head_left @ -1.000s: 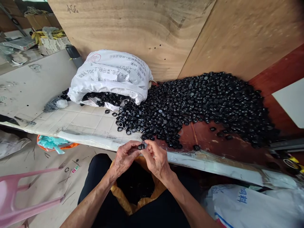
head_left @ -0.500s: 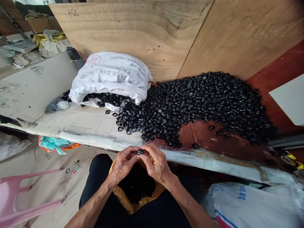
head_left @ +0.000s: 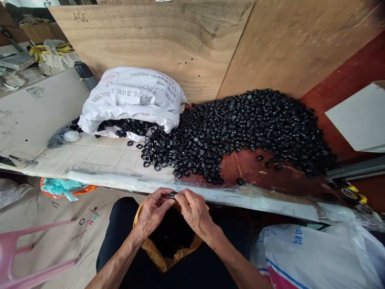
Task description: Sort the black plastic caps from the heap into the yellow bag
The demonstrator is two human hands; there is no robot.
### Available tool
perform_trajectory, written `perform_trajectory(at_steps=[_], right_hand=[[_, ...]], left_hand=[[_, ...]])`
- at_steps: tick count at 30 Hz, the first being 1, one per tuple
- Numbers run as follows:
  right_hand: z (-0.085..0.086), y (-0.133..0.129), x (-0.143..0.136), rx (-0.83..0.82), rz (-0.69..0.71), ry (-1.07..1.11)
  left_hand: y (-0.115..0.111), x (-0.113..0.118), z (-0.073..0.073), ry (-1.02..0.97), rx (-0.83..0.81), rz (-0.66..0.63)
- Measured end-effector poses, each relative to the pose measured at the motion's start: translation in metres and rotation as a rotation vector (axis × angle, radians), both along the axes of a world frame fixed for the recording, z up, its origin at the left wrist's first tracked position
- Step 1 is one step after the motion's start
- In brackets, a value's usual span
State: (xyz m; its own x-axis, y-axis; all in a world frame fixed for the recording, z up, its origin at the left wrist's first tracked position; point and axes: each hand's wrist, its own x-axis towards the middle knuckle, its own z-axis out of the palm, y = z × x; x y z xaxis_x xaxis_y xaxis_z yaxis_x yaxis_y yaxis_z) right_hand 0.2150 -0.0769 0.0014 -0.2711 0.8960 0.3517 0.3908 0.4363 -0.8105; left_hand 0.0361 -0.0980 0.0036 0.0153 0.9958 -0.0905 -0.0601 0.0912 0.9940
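Observation:
A small black plastic part [head_left: 173, 195], partly covered by fingers, is pinched between my two hands above my lap. My left hand [head_left: 154, 209] is closed, thumb and fingertips on the part's left side. From the other side my right hand [head_left: 192, 206] grips it with curled fingers. Directly below, a yellow sack [head_left: 162, 261] stands with its mouth wide, dark inside. Beyond the hands lies a large pile of black plastic caps [head_left: 255, 120]. Loose black rings [head_left: 162, 150] spill out of a white woven bag [head_left: 135, 96] on the left of the bench.
The bench's taped front edge [head_left: 258, 202] runs just past my hands. A wooden board [head_left: 150, 40] rises behind the pile. At left are a pink stool [head_left: 9, 253] and a teal bag [head_left: 61, 186]; a white sack [head_left: 303, 257] sits at right. A dark bottle [head_left: 85, 75] stands behind the woven bag.
The view has turned a little, so the bench appears shifted left. My right fingers have curled in closer over the black part, which shows less than before.

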Motion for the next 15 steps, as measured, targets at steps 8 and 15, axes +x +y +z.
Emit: perform_trajectory(at_steps=[8,15], right_hand=[[-0.002,-0.009,0.003,0.031,-0.001,0.051],[0.005,-0.014,-0.001,-0.059,0.093,0.137]], left_hand=[[-0.001,0.001,0.003,-0.214,-0.14,-0.063],[-0.006,-0.008,0.006,-0.236,-0.147,-0.135]])
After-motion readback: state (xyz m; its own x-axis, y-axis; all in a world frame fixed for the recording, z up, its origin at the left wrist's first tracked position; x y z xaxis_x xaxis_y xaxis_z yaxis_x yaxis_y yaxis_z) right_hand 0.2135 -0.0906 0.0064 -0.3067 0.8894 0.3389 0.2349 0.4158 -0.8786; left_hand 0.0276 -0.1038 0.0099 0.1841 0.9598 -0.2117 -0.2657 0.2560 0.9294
